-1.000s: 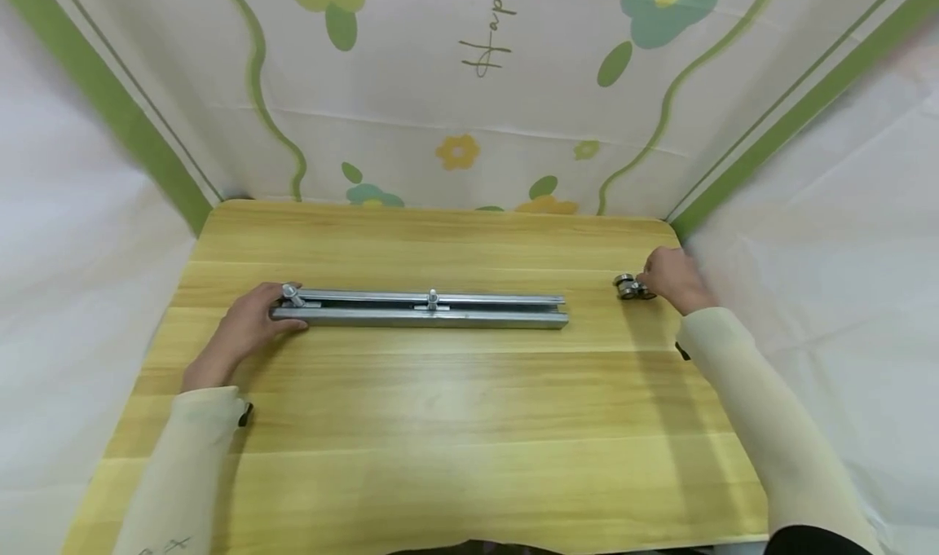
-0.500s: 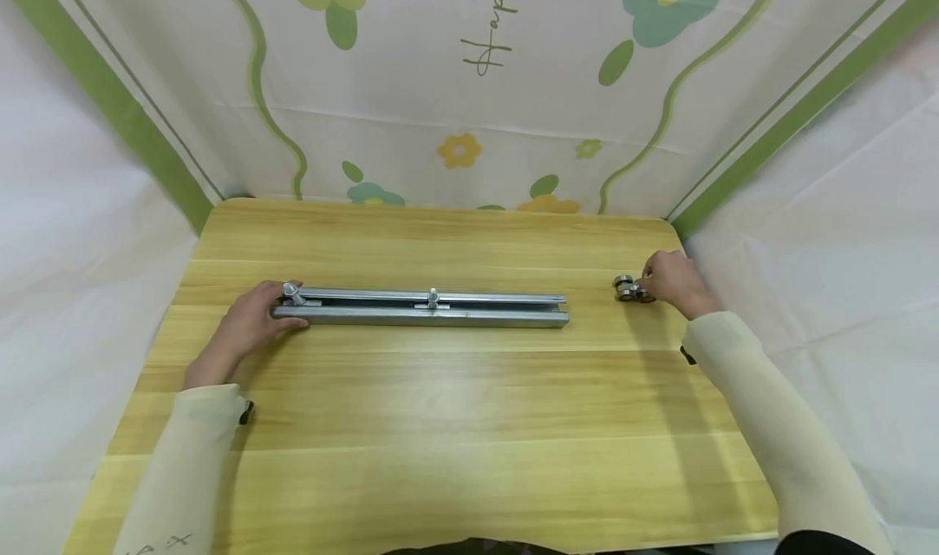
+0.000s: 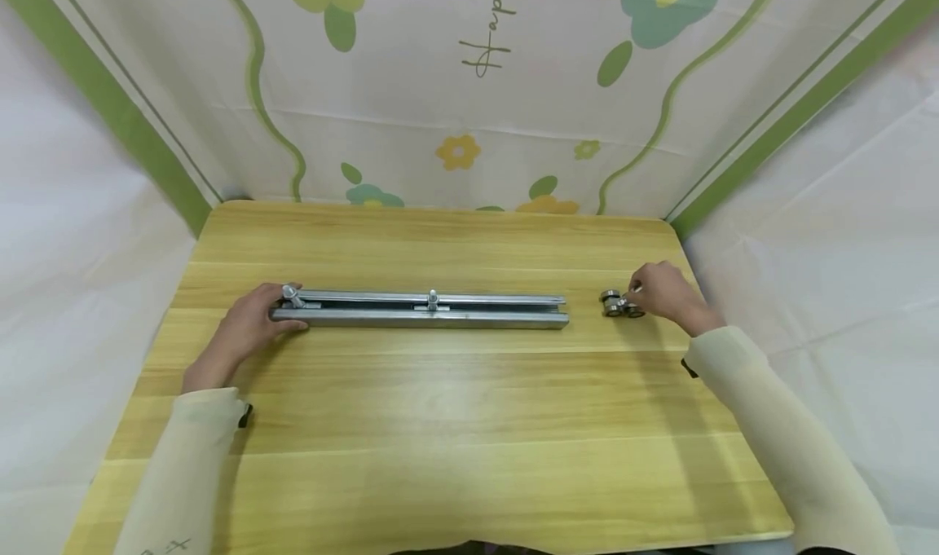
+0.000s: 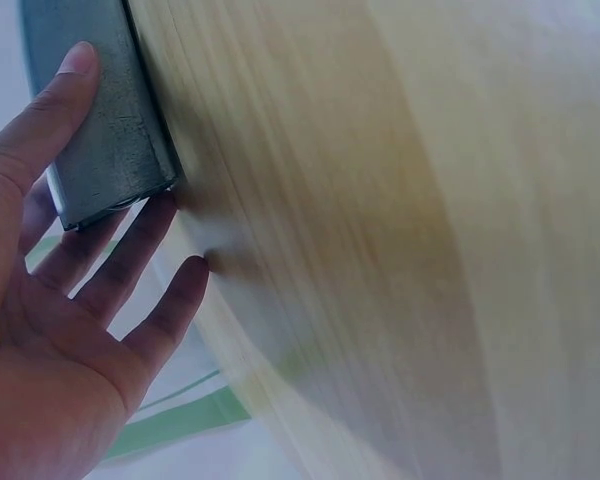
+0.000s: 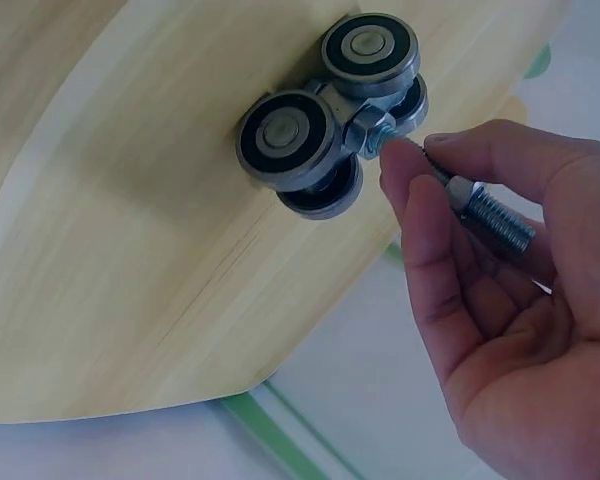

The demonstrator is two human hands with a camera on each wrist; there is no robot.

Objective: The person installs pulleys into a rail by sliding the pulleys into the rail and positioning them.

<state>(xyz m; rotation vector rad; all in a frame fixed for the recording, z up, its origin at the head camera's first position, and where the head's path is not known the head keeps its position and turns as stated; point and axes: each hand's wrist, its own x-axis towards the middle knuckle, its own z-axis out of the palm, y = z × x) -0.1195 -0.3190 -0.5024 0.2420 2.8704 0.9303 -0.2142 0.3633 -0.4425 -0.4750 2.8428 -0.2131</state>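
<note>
A long grey metal rail (image 3: pixel 484 319) with a slot along its top lies across the table. My left hand (image 3: pixel 249 323) holds its left end, the thumb on the near side and fingers at the far side. In the left wrist view the thumb lies flat on the rail's face (image 4: pixel 110 130). Two bolt hangers stand in the slot: one bolt (image 3: pixel 291 296) by my left hand, another bolt (image 3: pixel 433 298) near mid-rail. Right of the rail, my right hand (image 3: pixel 663 294) pinches the threaded bolt (image 5: pixel 495 218) of a roller trolley (image 5: pixel 285 135) with several wheels.
The wooden table (image 3: pixel 440 441) has a rounded far edge against a flower-printed cloth wall (image 3: pixel 411 90). White cloth also hangs at the left and right sides. A gap separates the rail's right end from the trolley.
My right hand has shifted left and slightly toward me with the roller trolley, bringing it nearer the rail's right end. My left hand and the rail stay where they were.
</note>
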